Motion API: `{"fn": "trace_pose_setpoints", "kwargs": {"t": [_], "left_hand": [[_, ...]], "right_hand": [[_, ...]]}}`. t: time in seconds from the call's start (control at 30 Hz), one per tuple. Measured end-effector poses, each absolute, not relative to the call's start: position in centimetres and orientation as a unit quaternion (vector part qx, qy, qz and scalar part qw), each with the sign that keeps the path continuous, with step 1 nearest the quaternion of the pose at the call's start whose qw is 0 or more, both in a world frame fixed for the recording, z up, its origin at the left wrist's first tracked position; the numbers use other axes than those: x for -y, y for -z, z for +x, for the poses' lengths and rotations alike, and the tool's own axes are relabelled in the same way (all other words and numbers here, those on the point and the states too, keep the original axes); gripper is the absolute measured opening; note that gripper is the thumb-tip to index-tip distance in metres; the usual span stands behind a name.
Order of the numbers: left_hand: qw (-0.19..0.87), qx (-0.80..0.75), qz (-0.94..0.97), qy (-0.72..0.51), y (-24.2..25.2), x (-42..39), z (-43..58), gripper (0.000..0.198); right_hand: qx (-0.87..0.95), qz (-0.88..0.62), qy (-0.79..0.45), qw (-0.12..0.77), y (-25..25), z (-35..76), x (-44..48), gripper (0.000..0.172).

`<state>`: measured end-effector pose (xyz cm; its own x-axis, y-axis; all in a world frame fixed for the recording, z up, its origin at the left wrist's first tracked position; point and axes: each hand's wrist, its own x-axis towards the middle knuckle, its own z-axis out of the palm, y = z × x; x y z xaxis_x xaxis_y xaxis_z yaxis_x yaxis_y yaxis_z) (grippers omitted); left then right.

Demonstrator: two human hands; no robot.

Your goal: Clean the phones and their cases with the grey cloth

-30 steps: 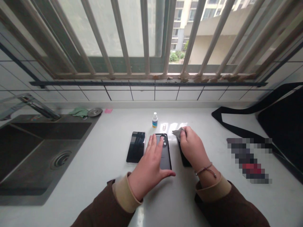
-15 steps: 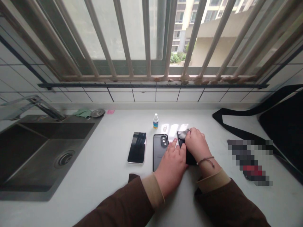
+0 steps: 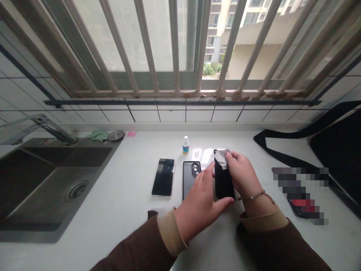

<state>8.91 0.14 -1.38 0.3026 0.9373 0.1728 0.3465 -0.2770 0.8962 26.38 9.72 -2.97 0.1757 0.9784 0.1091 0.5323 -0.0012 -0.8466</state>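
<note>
Black phone [image 3: 224,184] found between the two hands, over the desk [image 3: 132,188], with a grey cloth [image 3: 221,158] across its far end.
We found the phone to the right of the left hand [image 3: 197,201] and to the left of the right hand [image 3: 246,173], its long axis running away from the person. The right hand was the nearer to the cloth, thumb and fingers clamped on it. The left hand's fingers stood well apart from the thumb, tips at the phone's left edge, thumb at its near end. We could not tell whether the phone touched the desk. We noted a slim, rectangular body with a plain, dark face; the cloth hid part of it. The phone case [image 3: 189,180] lay just left, partly behind the left hand.
</note>
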Motion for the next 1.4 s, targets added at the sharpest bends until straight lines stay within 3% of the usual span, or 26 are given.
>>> {"fn": "trace_pose_setpoints", "kwargs": {"t": [0.13,0.23,0.37,0.47,0.6,0.73,0.87,1.0,1.27,1.4], "left_hand": [[0.660,-0.419,0.413,-0.467,0.6,0.1,8.5,0.078],[0.758,-0.369,0.218,-0.492,1.1,0.5,8.5,0.061],[0.841,-0.312,0.085,-0.434,0.9,0.8,7.1,0.074],[0.842,-0.303,0.072,-0.441,0.2,0.6,5.7,0.075],[0.822,-0.338,0.068,-0.452,0.1,0.4,4.8,0.078],[0.838,-0.347,0.093,-0.411,1.0,0.7,5.4,0.084],[0.841,-0.319,0.081,-0.430,1.4,0.9,5.9,0.066],[0.812,-0.315,0.040,-0.490,1.0,0.1,5.6,0.057],[0.767,-0.382,-0.017,-0.516,-0.6,-1.6,3.5,0.074],[0.728,-0.417,0.001,-0.545,-1.0,-2.2,2.6,0.071]], "right_hand": [[0.488,-0.532,-0.473,0.505,2.1,23.7,-7.4,0.040],[0.498,-0.505,-0.523,0.473,1.6,21.6,-5.6,0.043],[0.522,-0.504,-0.532,0.436,1.1,20.8,-4.6,0.046],[0.519,-0.527,-0.484,0.467,0.8,21.6,-5.0,0.049],[0.522,-0.576,-0.276,0.566,0.2,23.1,-5.6,0.045],[0.653,-0.535,-0.139,0.517,0.0,22.8,-5.0,0.030],[0.813,-0.389,-0.170,0.398,1.2,21.4,-4.4,0.034],[0.859,-0.311,-0.157,0.375,1.6,20.2,-3.6,0.040],[0.909,-0.173,-0.151,0.349,0.9,18.9,-1.6,0.041],[0.905,-0.122,-0.179,0.367,0.4,18.8,-1.0,0.035]]}}
